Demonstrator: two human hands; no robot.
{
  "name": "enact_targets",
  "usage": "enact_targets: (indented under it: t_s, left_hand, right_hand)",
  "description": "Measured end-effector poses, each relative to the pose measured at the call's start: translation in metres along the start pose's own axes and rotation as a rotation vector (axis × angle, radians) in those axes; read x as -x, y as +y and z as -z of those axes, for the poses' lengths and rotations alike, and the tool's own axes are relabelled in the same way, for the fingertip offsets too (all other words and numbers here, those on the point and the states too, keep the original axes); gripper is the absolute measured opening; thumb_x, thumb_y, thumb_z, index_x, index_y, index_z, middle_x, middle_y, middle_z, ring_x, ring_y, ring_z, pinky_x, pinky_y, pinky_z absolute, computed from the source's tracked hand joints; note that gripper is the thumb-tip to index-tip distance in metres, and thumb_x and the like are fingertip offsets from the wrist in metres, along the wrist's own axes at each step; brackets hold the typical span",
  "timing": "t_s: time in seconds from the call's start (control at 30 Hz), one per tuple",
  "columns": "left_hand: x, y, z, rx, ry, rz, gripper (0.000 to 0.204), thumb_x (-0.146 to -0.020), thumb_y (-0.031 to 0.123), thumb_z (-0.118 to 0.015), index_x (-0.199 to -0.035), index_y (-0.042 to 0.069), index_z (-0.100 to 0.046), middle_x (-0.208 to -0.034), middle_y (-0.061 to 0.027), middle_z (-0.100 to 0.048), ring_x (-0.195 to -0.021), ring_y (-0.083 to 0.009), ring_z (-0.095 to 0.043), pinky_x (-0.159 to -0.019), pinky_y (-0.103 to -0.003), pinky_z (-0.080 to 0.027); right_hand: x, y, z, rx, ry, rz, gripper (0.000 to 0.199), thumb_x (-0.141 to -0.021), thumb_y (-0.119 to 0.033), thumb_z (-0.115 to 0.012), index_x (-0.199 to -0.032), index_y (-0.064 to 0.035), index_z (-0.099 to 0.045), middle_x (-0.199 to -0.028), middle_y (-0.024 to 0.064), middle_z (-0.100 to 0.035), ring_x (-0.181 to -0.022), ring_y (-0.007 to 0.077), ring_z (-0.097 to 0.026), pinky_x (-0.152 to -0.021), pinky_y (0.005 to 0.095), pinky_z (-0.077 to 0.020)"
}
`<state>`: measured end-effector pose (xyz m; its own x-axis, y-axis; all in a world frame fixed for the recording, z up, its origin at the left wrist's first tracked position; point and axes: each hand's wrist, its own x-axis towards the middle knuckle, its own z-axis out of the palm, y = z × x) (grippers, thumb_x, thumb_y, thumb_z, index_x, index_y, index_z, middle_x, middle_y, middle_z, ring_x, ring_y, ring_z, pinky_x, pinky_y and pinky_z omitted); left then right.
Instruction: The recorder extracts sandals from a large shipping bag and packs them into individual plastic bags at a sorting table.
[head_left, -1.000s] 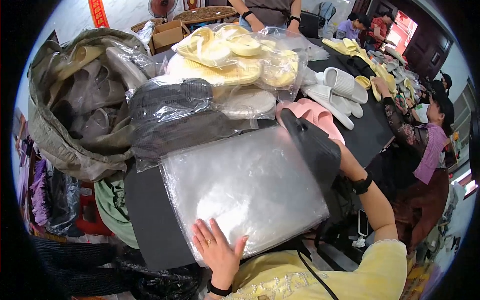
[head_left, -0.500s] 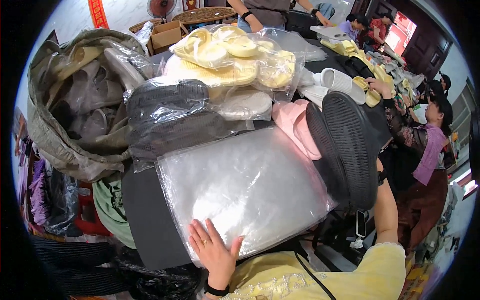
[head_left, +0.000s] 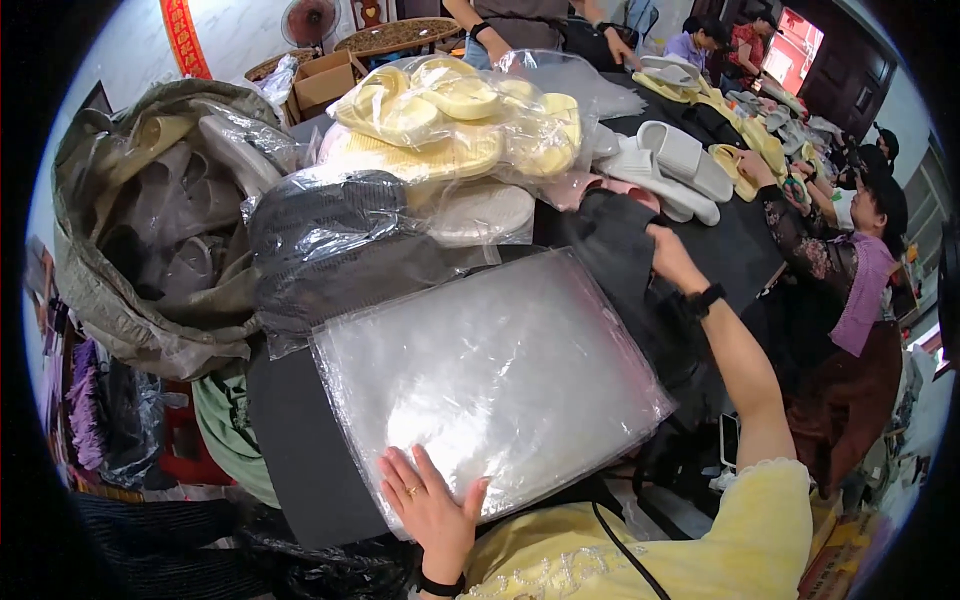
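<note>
Head view: The left hand lies flat with fingers spread on the near edge of the clear plastic bag stack, apparently to keep the slippery sheets from shifting. The right hand, beyond the stack's right side, has its fingers closed on the black slides; motion blur hides the exact contact. This side hold appears to keep the slides off the bags. Pink slides lie just past the right hand, partly covered. Bagged black slides and bagged yellow slides are piled ahead of the left hand, presumably to leave the near area workable.
</note>
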<state>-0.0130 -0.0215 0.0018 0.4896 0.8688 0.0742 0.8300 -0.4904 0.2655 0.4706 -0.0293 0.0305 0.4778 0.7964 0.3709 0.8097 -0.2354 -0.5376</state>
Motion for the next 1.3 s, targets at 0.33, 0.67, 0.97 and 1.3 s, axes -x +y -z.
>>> enact_targets:
  t_s: [0.33, 0.67, 0.97, 1.3]
  left_hand:
    - [0.003, -0.005, -0.002, 0.018, 0.039, 0.000, 0.089, -0.079, 0.057, -0.055, -0.137, -0.005, -0.027, -0.142, -0.0328, -0.016, -0.134, -0.0456, -0.012, -0.106, -0.053, -0.012]
    - [0.002, -0.006, -0.004, 0.040, 0.078, -0.023, 0.090, -0.079, 0.057, -0.055, -0.137, -0.006, -0.026, -0.141, -0.0335, -0.018, -0.133, -0.0463, -0.014, -0.105, -0.055, -0.013]
    - [0.002, -0.008, -0.005, -0.005, 0.113, -0.033, 0.089, -0.078, 0.058, -0.056, -0.135, -0.006, -0.030, -0.141, -0.0334, -0.020, -0.133, -0.0467, -0.015, -0.105, -0.055, -0.014]
    - [0.005, -0.005, -0.007, 0.035, 0.132, -0.039, 0.087, -0.078, 0.057, -0.056, -0.133, -0.007, -0.033, -0.138, -0.0354, -0.023, -0.131, -0.0478, -0.019, -0.104, -0.056, -0.017]
  right_hand:
    - [-0.040, 0.055, 0.009, 0.452, 0.163, -0.378, 0.034, -0.082, -0.011, -0.046, -0.115, -0.0084, -0.056, -0.110, 0.0233, -0.058, -0.104, 0.0380, -0.055, -0.085, 0.0475, -0.0434]
    - [-0.011, 0.034, 0.055, 0.731, -0.203, -0.589, 0.031, -0.080, -0.005, -0.048, -0.111, 0.0021, -0.053, -0.106, 0.0250, -0.058, -0.100, 0.0388, -0.057, -0.084, 0.0473, -0.0456]
    - [-0.075, -0.037, -0.004, -0.541, -0.104, -0.584, 0.057, -0.085, -0.049, -0.055, -0.114, 0.0010, -0.053, -0.107, 0.0118, -0.057, -0.097, 0.0252, -0.055, -0.082, 0.0369, -0.0436]
    - [-0.168, -0.022, -0.050, -1.272, 0.143, -0.392, 0.044, -0.081, -0.022, -0.061, -0.117, 0.0007, -0.051, -0.108, 0.0099, -0.061, -0.096, 0.0205, -0.060, -0.081, 0.0336, -0.0489]
